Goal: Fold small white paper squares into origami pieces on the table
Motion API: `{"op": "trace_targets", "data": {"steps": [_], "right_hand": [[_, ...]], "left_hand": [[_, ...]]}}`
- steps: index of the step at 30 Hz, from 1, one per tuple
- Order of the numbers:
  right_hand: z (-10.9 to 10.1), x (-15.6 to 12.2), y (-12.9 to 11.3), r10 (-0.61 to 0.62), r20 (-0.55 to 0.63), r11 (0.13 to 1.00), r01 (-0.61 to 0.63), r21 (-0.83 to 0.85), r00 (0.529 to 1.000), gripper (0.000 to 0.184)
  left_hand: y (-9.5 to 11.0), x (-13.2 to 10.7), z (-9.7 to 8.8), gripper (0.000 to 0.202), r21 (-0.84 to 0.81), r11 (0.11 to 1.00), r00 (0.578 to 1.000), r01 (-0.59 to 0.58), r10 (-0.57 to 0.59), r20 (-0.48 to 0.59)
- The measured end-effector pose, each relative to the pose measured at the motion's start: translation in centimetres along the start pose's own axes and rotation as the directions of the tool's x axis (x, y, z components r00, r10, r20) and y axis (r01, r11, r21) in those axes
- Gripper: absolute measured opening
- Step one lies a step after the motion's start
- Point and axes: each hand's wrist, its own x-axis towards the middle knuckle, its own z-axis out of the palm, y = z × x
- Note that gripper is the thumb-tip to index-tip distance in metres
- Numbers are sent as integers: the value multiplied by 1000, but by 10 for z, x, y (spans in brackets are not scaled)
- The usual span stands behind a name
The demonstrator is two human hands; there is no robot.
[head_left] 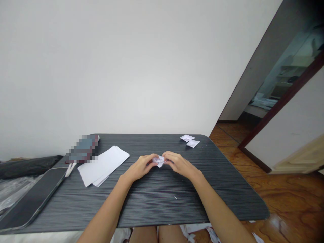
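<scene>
Between my two hands, just above the dark table, is a small white piece of folded paper [159,161]. My left hand [143,166] pinches its left side between thumb and fingers. On the right side, my right hand [178,164] grips it the same way. Parts of the paper are covered by my fingertips. Farther back on the right lie two folded paper pieces, one [187,138] behind the other [193,143], both diamond-like in outline. A stack of white paper sheets [105,165] rests to the left of my left hand.
The dark table [157,206] has a pale wall [152,67] behind it. A blurred-out device [83,150] with a white cable [70,169] lies at the back left. A tiny white scrap [175,197] sits near the front. Wooden flooring [291,202] shows at right.
</scene>
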Motion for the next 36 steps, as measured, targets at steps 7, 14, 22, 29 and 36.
{"op": "trace_targets", "data": {"steps": [7,14,22,29,36], "right_hand": [[-2,-1,0,53,-32,999,-52,12,998,16],[-5,1,2,103,-159,978,-71,196,982,6],[6,4,4,236,-188,893,-137,429,953,10],[8,7,2,338,-127,785,-205,584,933,26],[19,11,5,391,-75,761,-276,587,917,20]], "left_hand": [[-8,0,3,23,-32,999,998,-1,-1,-64],[-2,2,0,23,-166,985,976,37,-71,-204],[2,3,7,24,-510,856,949,84,-224,-220],[9,2,5,40,-559,825,948,87,-242,-209],[8,3,2,29,-335,928,969,161,-212,-123]]}}
